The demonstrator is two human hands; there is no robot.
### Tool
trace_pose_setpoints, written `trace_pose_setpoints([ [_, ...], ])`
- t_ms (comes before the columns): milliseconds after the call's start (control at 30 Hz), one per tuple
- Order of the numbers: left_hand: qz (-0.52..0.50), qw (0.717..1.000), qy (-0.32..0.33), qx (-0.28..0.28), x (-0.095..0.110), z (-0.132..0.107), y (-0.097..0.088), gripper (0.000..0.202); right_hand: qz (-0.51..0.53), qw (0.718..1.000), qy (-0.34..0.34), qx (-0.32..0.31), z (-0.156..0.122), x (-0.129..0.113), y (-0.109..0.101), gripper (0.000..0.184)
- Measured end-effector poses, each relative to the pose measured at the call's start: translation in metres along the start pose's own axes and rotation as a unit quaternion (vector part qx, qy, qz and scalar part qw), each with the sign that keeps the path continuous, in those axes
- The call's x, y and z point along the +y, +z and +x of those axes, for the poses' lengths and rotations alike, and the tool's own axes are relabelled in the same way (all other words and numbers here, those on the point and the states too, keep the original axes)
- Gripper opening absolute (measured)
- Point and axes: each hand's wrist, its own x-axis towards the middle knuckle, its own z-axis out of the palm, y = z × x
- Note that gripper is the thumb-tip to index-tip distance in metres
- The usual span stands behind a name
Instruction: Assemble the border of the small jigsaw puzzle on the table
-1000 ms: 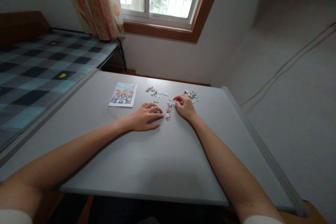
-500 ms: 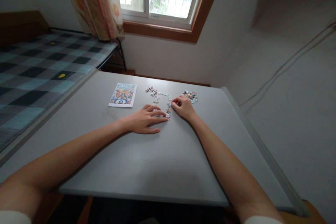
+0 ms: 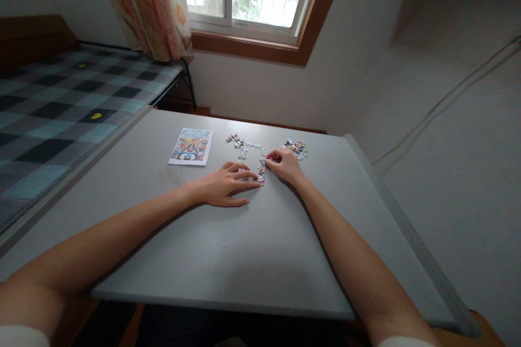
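Joined jigsaw pieces (image 3: 262, 167) form a partial frame on the grey table (image 3: 260, 244). My left hand (image 3: 228, 184) lies with its fingers spread, the fingertips touching the near right part of that frame and covering some of its near side. At the frame's right edge, my right hand (image 3: 284, 166) is closed in a pinch, thumb and index finger together against the pieces. A puzzle piece between those fingertips is too small to make out. Just beyond the right hand sits a pile of loose puzzle pieces (image 3: 299, 148).
A printed picture sheet (image 3: 190, 146) with a penguin design lies to the left. A second small heap of pieces (image 3: 234, 140) is at the frame's far left corner. A bed with a checked cover (image 3: 89, 87) adjoins the table's left side; a wall stands on the right.
My right hand's fingertips have shifted very slightly along the frame's right edge. The left hand stays in place, and the view has moved a little.
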Motion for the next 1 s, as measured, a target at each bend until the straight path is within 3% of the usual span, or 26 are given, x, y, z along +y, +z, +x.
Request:
trace_pose_setpoints([
  [267,0.001,1.000,-0.005,-0.011,-0.0001,-0.0005,-0.0001,0.055,-0.019,1.000,0.014,-0.013,-0.0026,-0.0070,-0.0023,0.011],
  [633,0.000,1.000,-0.004,-0.009,0.0004,0.0006,-0.0008,0.054,0.001,0.999,-0.030,0.012,-0.0044,-0.0048,0.0011,0.013],
  [1000,0.004,1.000,-0.004,-0.009,-0.0011,-0.0002,0.0013,0.054,-0.027,0.999,0.019,-0.024,0.0023,-0.0079,0.0022,0.012],
])
